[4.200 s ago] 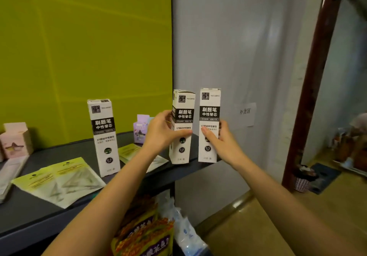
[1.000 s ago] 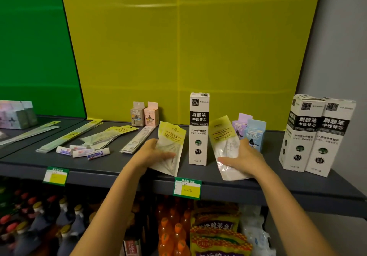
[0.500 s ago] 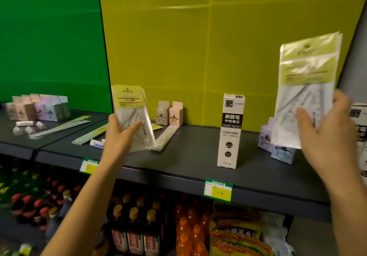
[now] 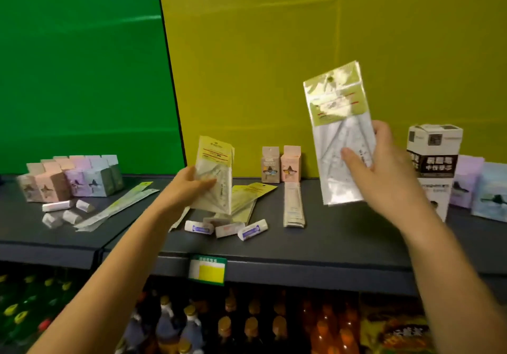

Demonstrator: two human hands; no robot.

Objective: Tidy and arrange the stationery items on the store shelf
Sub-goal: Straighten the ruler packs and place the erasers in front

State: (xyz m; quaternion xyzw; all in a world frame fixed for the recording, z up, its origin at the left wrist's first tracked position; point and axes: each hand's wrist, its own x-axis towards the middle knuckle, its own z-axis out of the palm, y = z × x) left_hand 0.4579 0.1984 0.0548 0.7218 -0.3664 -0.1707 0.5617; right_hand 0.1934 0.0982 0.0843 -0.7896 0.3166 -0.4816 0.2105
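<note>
My left hand [image 4: 189, 186] grips a clear set-square packet with a yellow header [image 4: 215, 167], held upright just above a stack of similar yellow packets [image 4: 251, 197] lying on the dark shelf [image 4: 343, 238]. My right hand [image 4: 384, 172] holds a second clear packet [image 4: 340, 128] raised in the air, right of centre. A white-and-black refill box [image 4: 432, 161] stands behind my right hand, partly hidden by it.
Small pastel boxes [image 4: 74, 181] are grouped at the far left; two more [image 4: 281, 164] stand at the back wall, others [image 4: 477, 186] at the right. White erasers [image 4: 230, 229] and long ruler packets [image 4: 293, 205] lie on the shelf. Bottles fill the lower shelf.
The view has turned left. My left hand has carried its packet to just above the yellow stack. My right hand has moved its packet toward the middle, a bit lower.
</note>
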